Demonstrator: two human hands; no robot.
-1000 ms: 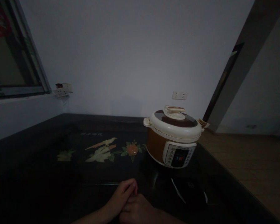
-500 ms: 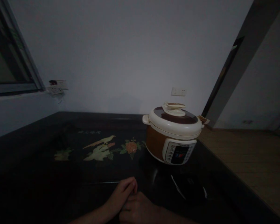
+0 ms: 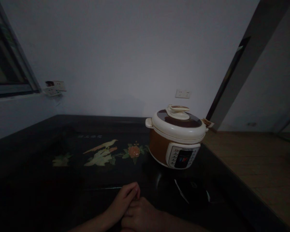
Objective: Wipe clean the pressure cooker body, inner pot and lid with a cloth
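Observation:
My left hand (image 3: pixel 125 200) and my right hand (image 3: pixel 141 214) rest together at the table's near edge, in the lower middle of the head view. The fingers of both are curled and closed, with no object visible in them. My right hand lies against the left one, and some fingers are hidden where the hands meet. Beyond them to the right stands an electric pressure cooker (image 3: pixel 159 151), brown with a cream lid rim, its lid on and its control panel facing me. A dark flat item with pale edges (image 3: pixel 193 191) lies in front of the cooker; its kind is unclear.
The glossy black table (image 3: pixel 91 180) bears a bird-and-flower picture (image 3: pixel 101 156). A white wall with a socket (image 3: pixel 183 93) rises behind it. More sockets (image 3: pixel 55 88) sit near the window (image 3: pixel 9 64) at left. Wooden floor (image 3: pixel 241 161) lies to the right.
The whole view has shifted slightly, so everything appears a little further left. Both hands keep the same closed pose, and the cooker has not moved on the table.

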